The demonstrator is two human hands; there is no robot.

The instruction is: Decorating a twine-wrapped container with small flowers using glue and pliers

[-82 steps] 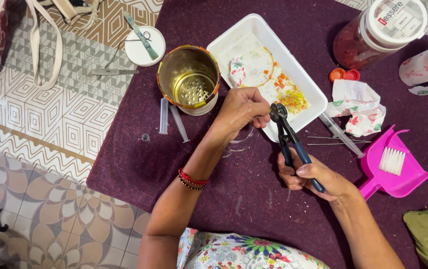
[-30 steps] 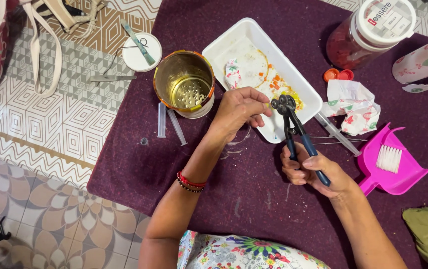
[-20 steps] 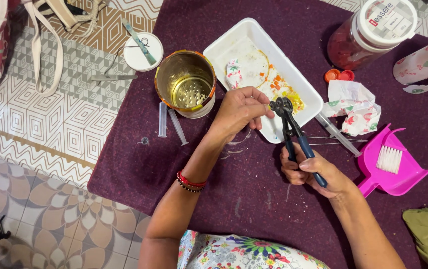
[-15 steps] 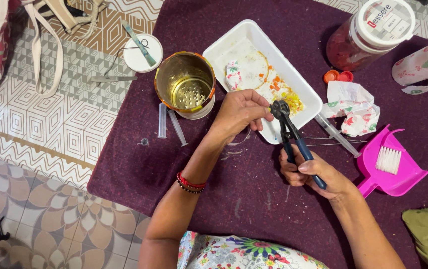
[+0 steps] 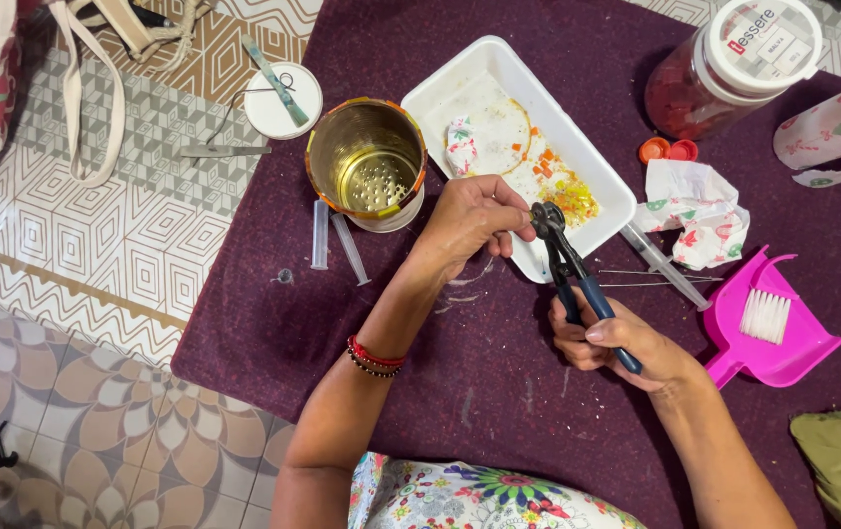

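My right hand grips the blue handles of a pair of pliers, jaws pointing up and away from me. My left hand is pinched shut right at the pliers' jaws, holding something thin that is too small to make out. Both hands hover over the purple cloth, just in front of a white foam tray with orange and yellow bits and a small patterned scrap. A gold tin can with small beads at its bottom stands left of my left hand.
Two clear tubes lie beside the can. A pink dustpan with a white brush, crumpled patterned paper, thin needles, a red jar with a white lid and two small caps sit right. A white lid lies on the tiled floor.
Both hands stay together at the pliers' jaws, with only slight shifts. The view has drifted a little.
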